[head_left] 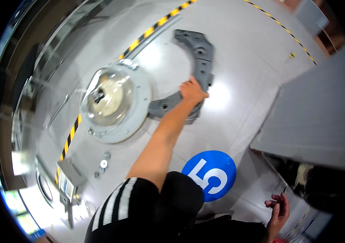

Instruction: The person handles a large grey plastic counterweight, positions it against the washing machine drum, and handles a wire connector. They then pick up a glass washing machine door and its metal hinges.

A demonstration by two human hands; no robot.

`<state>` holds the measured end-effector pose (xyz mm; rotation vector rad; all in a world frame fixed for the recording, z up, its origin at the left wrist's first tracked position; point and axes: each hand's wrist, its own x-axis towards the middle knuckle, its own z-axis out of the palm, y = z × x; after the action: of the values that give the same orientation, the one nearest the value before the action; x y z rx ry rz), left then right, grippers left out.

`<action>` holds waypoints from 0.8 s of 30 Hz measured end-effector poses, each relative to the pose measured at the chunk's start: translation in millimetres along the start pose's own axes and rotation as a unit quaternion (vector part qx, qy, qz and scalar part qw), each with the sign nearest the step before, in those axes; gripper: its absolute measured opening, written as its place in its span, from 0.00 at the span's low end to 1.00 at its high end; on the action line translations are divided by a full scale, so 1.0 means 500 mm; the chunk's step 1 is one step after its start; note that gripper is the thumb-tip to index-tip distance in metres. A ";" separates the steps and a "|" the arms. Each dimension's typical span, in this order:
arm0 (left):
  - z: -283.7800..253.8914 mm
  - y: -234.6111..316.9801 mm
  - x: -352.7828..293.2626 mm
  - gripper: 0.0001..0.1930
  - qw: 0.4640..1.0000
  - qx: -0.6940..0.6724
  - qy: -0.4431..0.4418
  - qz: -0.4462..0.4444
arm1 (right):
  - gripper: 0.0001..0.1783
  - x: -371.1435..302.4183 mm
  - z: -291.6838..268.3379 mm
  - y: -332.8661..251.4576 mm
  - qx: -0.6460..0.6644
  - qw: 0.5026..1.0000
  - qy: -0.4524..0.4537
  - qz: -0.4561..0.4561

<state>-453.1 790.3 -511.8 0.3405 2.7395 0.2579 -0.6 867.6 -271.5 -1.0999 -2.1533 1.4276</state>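
My left hand (192, 91) reaches forward and grips a dark grey C-shaped counterweight (204, 60) near the middle of its curve. The piece lies on or just over the floor; which of the two I cannot tell. One end of it comes right up to a round grey washing-machine door (140, 97) with a clear domed glass (109, 95). At the lower right, my right hand (278, 212) hangs with half-bent fingers apart, and I see nothing held in it. Beside it stands a large grey cabinet (310, 109), dark inside its open lower part.
Several small metal parts (104, 163) lie on the floor at left. Behind them is a metal box (70, 178) beside a frame with a round opening (44, 185). Yellow-black tape (150, 31) crosses the floor. A blue round floor marker (209, 175) lies near my knee.
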 end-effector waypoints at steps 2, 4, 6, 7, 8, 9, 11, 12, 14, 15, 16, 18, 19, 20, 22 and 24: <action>0.005 0.005 -0.033 0.56 0.999 -0.016 0.004 0.030 | 0.20 0.011 0.021 0.010 -0.015 1.000 -0.026 -0.002; 0.030 -0.025 -0.073 0.55 0.998 -0.005 0.045 0.054 | 0.20 0.039 0.056 -0.007 -0.031 0.997 -0.068 0.015; 0.038 -0.057 -0.121 0.55 0.996 -0.029 0.036 0.074 | 0.20 0.070 0.092 -0.025 -0.047 0.993 -0.103 0.044; 0.052 -0.073 -0.146 0.56 0.992 -0.053 0.058 0.097 | 0.20 0.083 0.110 -0.026 -0.053 0.990 -0.122 0.051; 0.058 -0.089 -0.171 0.56 0.990 -0.050 0.065 0.111 | 0.21 0.103 0.133 -0.029 -0.057 0.986 -0.148 0.045; 0.057 -0.110 -0.208 0.55 0.989 -0.049 0.067 0.123 | 0.21 0.122 0.160 -0.039 -0.064 0.981 -0.178 0.043; 0.069 -0.144 -0.269 0.53 0.985 -0.050 0.065 0.152 | 0.21 0.174 0.223 -0.030 -0.095 0.967 -0.237 0.012; 0.076 -0.154 -0.302 0.52 0.983 -0.063 0.050 0.165 | 0.21 0.205 0.258 -0.015 -0.119 0.956 -0.267 -0.015; 0.077 -0.180 -0.350 0.51 0.978 -0.077 0.035 0.192 | 0.22 0.266 0.354 0.003 -0.199 0.923 -0.317 -0.094; 0.087 -0.201 -0.376 0.51 0.979 -0.074 0.045 0.185 | 0.22 0.292 0.420 -0.008 -0.254 0.880 -0.346 -0.202; 0.080 -0.214 -0.391 0.51 0.978 -0.103 0.019 0.179 | 0.23 0.306 0.482 -0.025 -0.301 0.825 -0.366 -0.308; 0.061 -0.223 -0.405 0.51 0.960 -0.199 -0.053 0.190 | 0.23 0.346 0.570 0.011 -0.284 0.786 -0.374 -0.401; 0.074 -0.222 -0.407 0.51 0.953 -0.207 0.011 0.219 | 0.22 0.355 0.608 0.009 -0.304 0.759 -0.379 -0.434; 0.077 -0.212 -0.403 0.52 0.958 -0.153 -0.015 0.241 | 0.21 0.372 0.633 0.028 -0.333 0.712 -0.369 -0.496; 0.091 -0.209 -0.409 0.55 0.960 -0.072 -0.004 0.269 | 0.18 0.379 0.655 0.086 -0.413 0.698 -0.362 -0.458; 0.110 -0.214 -0.404 0.57 0.964 -0.062 -0.006 0.260 | 0.15 0.377 0.667 0.117 -0.439 0.681 -0.351 -0.470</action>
<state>-271.0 641.3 -518.4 1.0188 2.5569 0.5561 -311.0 810.9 -496.3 0.6497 -3.2436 0.2214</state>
